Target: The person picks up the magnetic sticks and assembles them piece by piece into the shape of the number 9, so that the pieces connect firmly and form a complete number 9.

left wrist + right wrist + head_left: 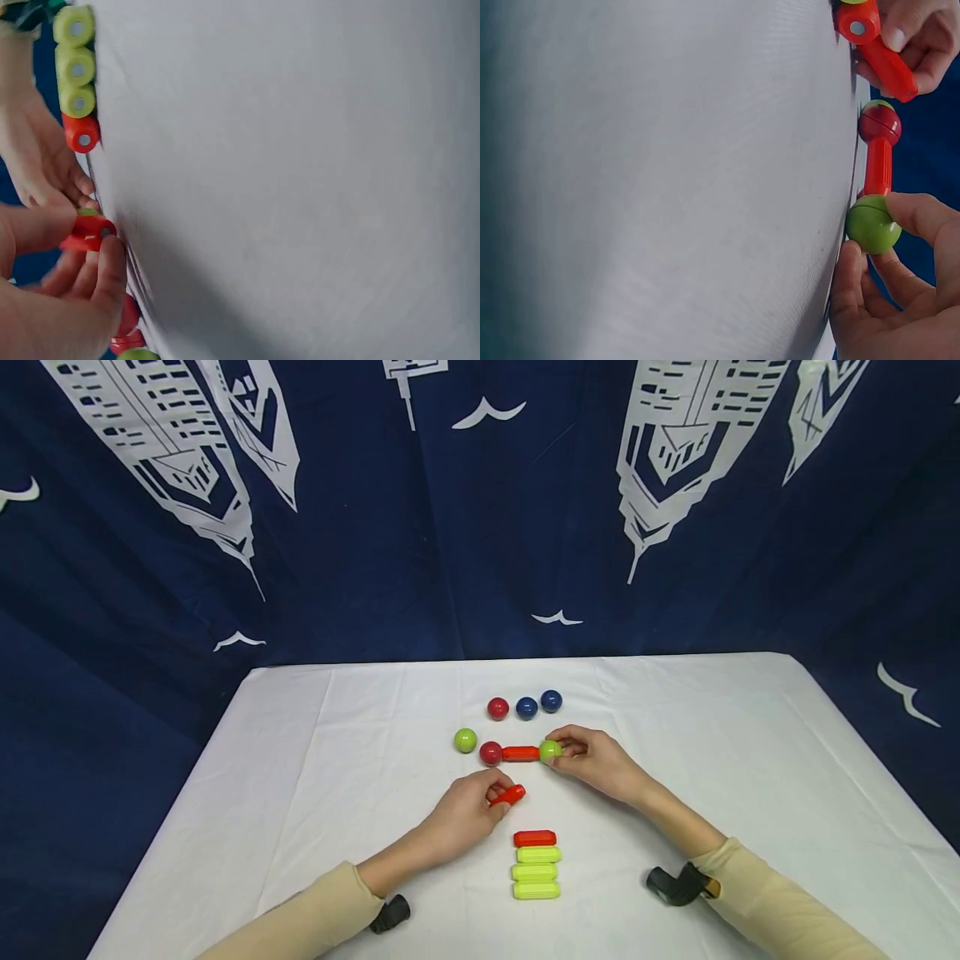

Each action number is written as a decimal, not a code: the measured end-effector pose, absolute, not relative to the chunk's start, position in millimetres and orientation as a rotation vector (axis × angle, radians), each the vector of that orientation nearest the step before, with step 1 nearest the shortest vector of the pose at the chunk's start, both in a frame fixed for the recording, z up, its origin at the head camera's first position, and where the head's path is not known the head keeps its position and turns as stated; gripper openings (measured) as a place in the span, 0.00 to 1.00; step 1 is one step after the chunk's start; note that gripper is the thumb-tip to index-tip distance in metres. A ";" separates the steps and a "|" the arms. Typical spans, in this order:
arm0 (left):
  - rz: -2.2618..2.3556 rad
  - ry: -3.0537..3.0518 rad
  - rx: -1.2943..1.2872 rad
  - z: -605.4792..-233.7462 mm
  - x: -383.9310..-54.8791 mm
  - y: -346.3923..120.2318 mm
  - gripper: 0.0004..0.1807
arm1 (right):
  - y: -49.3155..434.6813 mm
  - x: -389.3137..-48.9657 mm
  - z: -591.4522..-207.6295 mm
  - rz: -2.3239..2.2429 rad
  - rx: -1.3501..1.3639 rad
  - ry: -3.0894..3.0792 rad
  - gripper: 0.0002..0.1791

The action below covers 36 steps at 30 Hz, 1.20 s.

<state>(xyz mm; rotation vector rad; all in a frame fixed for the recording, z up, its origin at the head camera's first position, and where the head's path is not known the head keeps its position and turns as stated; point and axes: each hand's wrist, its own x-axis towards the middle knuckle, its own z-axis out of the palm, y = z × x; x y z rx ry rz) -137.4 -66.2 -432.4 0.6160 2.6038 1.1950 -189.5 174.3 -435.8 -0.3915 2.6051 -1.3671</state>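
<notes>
My left hand (470, 807) pinches a red magnetic rod (512, 794) between thumb and fingers, tilted with one end toward the row behind it. The left wrist view shows a grey disc on the end of this held rod (91, 233). With thumb and fingertips, my right hand (600, 764) grips a green ball (551, 751). That ball meets the right end of another red rod (521, 753), and a dark red ball (491, 753) sits at its left end. In the right wrist view the green ball (874, 224), rod (879, 165) and red ball (880, 124) form one line.
Another green ball (465, 741) lies left of the joined pieces. Behind are a red ball (498, 708) and two blue balls (527, 707). Nearer the front, a red rod (535, 838) and three yellow-green rods (536, 872) are stacked in a column on the white-covered table (337, 793).
</notes>
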 end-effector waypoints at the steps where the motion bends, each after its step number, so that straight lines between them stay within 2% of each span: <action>1: 1.293 2.567 0.531 -432.3 -138.4 -67.2 0.11 | 174.5 -189.5 -435.7 -1.368 -0.389 2.606 0.17; 7: 1.807 2.226 0.111 -434.8 -145.7 -71.4 0.16 | 176.4 -189.5 -436.1 -1.380 -0.389 2.606 0.17; 12: 1.954 2.074 -0.013 -434.4 -148.0 -71.9 0.19 | 176.3 -189.9 -436.3 -1.381 -0.402 2.604 0.17; 19: 1.941 2.120 0.002 -432.9 -149.4 -72.3 0.17 | 176.5 -191.3 -436.8 -1.373 -0.392 2.611 0.17; 28: 1.667 2.641 0.178 -427.5 -158.1 -84.9 0.06 | 176.6 -191.5 -437.9 -1.393 -0.400 2.612 0.17; 31: 1.568 2.793 0.211 -425.2 -165.6 -87.2 0.09 | 176.8 -191.3 -437.8 -1.396 -0.400 2.610 0.17; 36: 1.469 2.859 0.240 -429.7 -179.3 -91.1 0.22 | 176.0 -190.8 -438.2 -1.408 -0.406 2.601 0.17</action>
